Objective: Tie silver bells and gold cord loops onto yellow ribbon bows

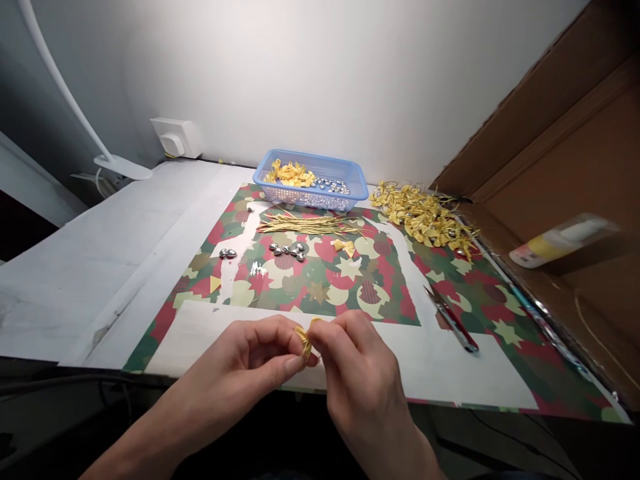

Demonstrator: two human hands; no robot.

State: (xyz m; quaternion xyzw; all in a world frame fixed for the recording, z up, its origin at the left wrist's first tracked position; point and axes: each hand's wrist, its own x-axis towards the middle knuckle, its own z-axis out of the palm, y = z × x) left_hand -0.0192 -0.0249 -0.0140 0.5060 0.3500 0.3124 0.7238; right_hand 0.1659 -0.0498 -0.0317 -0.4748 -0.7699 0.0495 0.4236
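Close to the table's front edge, my left hand (260,357) pinches a small yellow ribbon bow (303,340) between thumb and index finger. From the other side, the closed fingers of my right hand (363,363) grip the same bow, hiding much of it. Beyond my hands lie several silver bells (286,251) and a loose yellow bow (345,248). Further back is a bundle of thin gold ties (310,225). Red-handled thread snips (453,320) rest to the right of my right hand.
Against the wall stands a blue plastic basket (363,183) holding yellow bows and silver bells. A heap of yellow bows (425,217) lies at the back right. Brown cardboard (550,133) borders the right side, with a bottle (555,243) beside it. A white lamp (123,167) stands left.
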